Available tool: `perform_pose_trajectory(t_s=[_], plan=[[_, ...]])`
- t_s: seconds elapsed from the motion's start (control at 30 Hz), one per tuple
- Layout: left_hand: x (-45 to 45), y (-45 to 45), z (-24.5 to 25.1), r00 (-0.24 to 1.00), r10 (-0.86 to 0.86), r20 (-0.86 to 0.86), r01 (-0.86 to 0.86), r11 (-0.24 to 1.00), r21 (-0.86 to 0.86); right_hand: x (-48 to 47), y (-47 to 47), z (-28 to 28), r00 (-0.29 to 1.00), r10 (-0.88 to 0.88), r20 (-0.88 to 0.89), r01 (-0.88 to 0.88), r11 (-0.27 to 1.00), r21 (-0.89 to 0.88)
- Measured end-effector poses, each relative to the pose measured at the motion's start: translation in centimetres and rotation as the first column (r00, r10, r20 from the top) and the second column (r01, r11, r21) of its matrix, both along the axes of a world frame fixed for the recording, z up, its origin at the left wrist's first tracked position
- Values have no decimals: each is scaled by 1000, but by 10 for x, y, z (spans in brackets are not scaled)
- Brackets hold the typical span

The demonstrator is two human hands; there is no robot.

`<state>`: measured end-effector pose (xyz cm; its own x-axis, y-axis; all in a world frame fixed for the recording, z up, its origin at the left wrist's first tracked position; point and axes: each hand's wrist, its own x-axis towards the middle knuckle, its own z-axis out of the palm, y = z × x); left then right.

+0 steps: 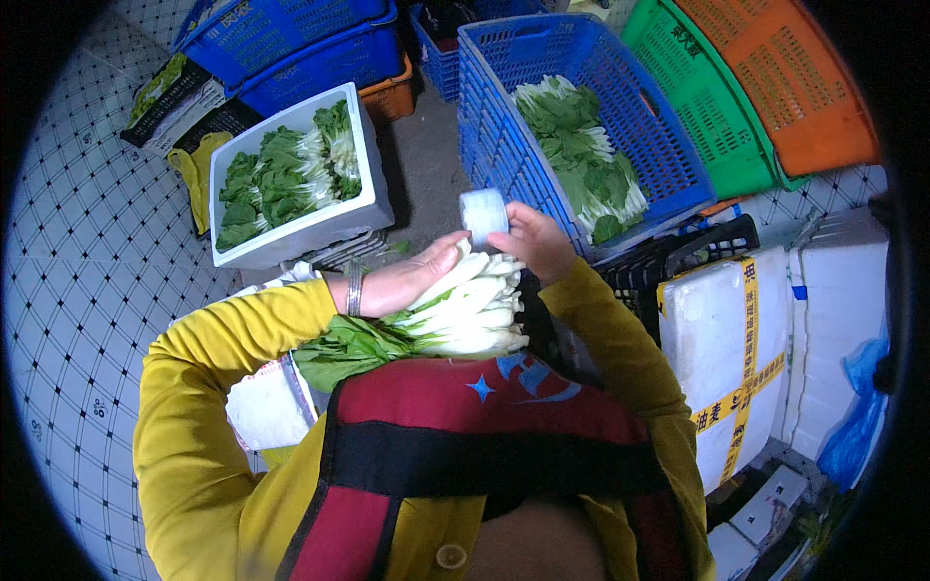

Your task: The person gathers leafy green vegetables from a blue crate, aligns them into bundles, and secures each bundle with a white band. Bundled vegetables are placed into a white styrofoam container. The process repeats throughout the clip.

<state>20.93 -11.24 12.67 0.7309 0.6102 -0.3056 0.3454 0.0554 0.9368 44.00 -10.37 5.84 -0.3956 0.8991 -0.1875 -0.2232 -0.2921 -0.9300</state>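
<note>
My left hand [407,279] grips a bunch of leafy greens with white stalks [468,309] close to my chest, the stalk ends pointing right and the leaves left. Just beyond the stalks, my right hand [536,240] holds a roll of clear tape [484,216] by its right side. The tape roll is very near my left fingertips; whether a strip runs from it to the bunch I cannot tell. More greens of the same kind lie in a white foam box [374,203] ahead on the left and in a blue plastic crate [501,138] ahead on the right.
Stacked blue crates [312,72] stand at the back left. Green [716,109] and orange crates [792,80] are at the back right. A closed foam box with yellow printed tape [716,327] stands at my right, beside a blue plastic bag [857,428]. A yellow bag [205,181] hangs by the foam box.
</note>
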Motion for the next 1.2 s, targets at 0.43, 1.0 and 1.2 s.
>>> perform_pose_trajectory(t_s=[0.43, 1.0, 1.2], plan=[[-11, -2, -6, 990, 122, 72, -119, 992, -42, -39, -7, -33, 985, 164, -60, -148, 968, 204], [-13, -12, -16, 893, 429, 136, -370, 873, -319, -41, -11, -24, 954, 233, -188, -205, 966, 159], [-12, -7, -26, 918, 384, 99, -345, 896, -281, -35, -4, -25, 964, 247, -96, -220, 949, 226]])
